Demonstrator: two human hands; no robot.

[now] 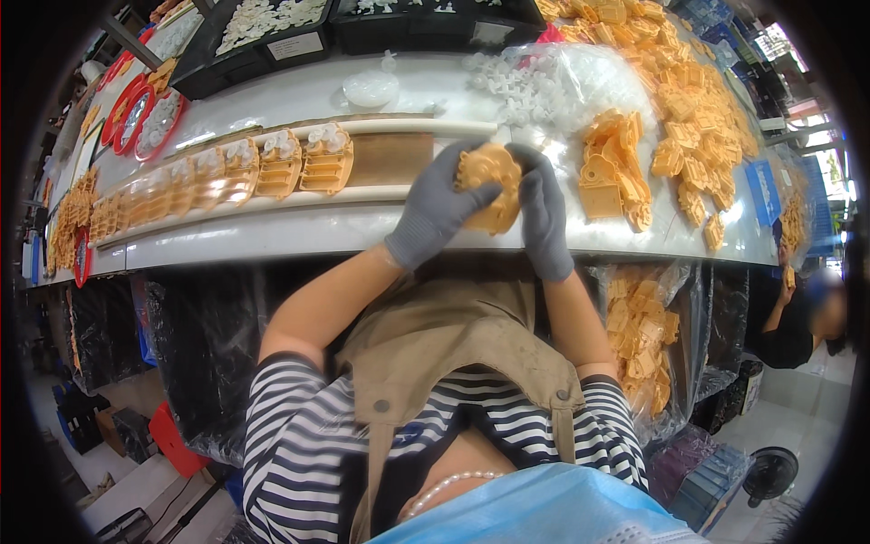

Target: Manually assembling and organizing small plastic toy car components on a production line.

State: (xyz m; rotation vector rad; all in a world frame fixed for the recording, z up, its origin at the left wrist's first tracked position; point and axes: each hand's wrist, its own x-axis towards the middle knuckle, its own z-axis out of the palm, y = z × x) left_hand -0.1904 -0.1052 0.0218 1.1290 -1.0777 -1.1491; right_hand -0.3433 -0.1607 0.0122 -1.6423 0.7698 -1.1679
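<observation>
Both my hands wear grey gloves and grip one orange moulded plastic part (490, 179) just above the front edge of the white workbench (299, 231). My left hand (435, 207) clasps its left side, thumb across the face. My right hand (542, 213) wraps its right side. A row of like orange parts with white inserts (272, 165) lies on a narrow belt (390, 159) to the left. A stack of orange parts (616, 177) stands just right of my hands.
A large heap of orange parts (689, 100) and a clear bag of white pieces (544, 86) fill the back right. Black bins (272, 36) line the far edge, red-rimmed trays (140, 113) the left. A bag of orange parts (643, 340) hangs below. Another person (807, 317) sits right.
</observation>
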